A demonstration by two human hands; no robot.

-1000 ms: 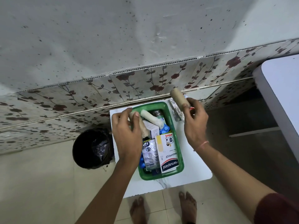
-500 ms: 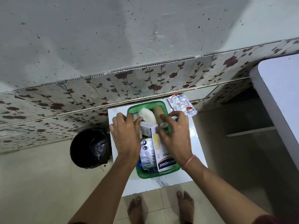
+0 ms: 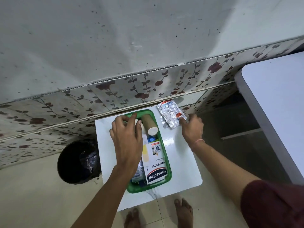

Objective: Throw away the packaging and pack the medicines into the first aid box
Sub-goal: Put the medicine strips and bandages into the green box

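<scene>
Packing nearly done: green box [image 3: 167, 163] holds plasters, brown roll [image 3: 148, 123]; left hand [image 3: 127, 140] loosely open over it, right hand [image 3: 192, 127] fingertips touching foil pill strips [image 3: 170, 115] outside, ungrasped.

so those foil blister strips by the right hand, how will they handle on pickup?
Probably light and thin: the blister strips lie flat on the white table. Likely bendy rather than stiff, since the foil looks crinkled. They overlap in a loose stack, so a push from the right hand may fan them apart; the glossy top could make a flat pinch slip.
</scene>
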